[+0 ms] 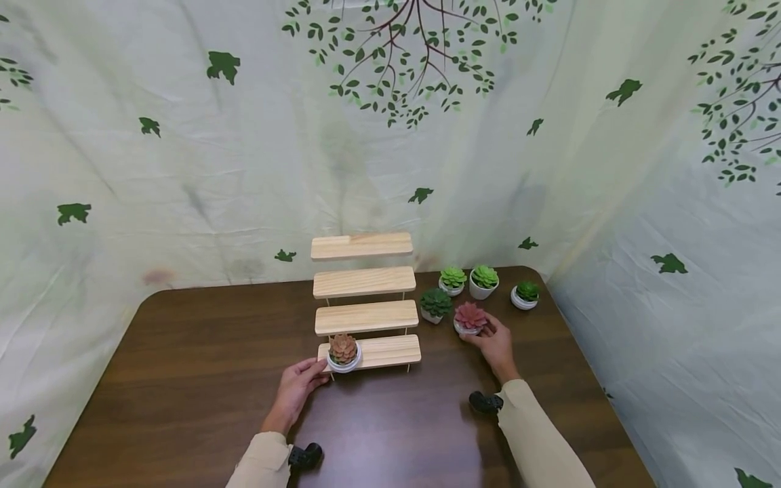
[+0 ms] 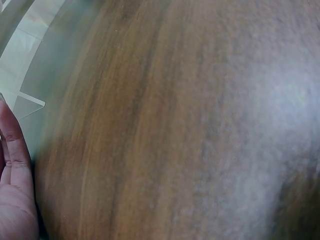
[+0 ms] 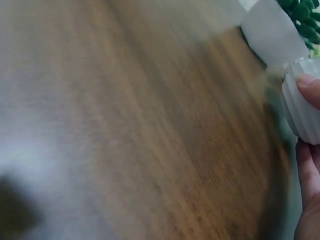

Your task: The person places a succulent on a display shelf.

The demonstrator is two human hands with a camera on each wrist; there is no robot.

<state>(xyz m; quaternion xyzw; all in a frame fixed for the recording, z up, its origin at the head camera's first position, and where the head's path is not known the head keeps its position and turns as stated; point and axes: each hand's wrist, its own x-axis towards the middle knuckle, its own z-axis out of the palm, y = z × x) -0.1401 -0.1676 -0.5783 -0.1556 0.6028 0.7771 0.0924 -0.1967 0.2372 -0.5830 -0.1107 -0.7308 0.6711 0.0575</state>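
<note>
My right hand [image 1: 497,346] grips a red potted succulent [image 1: 470,317] by its white pot, at the right of the wooden stand. In the right wrist view the thumb and fingers hold the ribbed white pot [image 3: 303,100]. My left hand [image 1: 297,390] has its fingertips at the left end of the stand's lowest shelf [image 1: 390,351], right beside an orange-brown potted succulent [image 1: 344,350] standing on that shelf. In the left wrist view, fingers [image 2: 14,145] extend fairly straight at the left edge.
The upper wooden shelves [image 1: 366,316] rise in steps toward the back. A dark green succulent [image 1: 436,303] and two light green ones [image 1: 452,279] [image 1: 485,280] stand behind the right hand. Another green one [image 1: 525,295] is near the table's [image 1: 219,352] right edge. A leaf-print cloth [image 1: 256,149] hangs behind.
</note>
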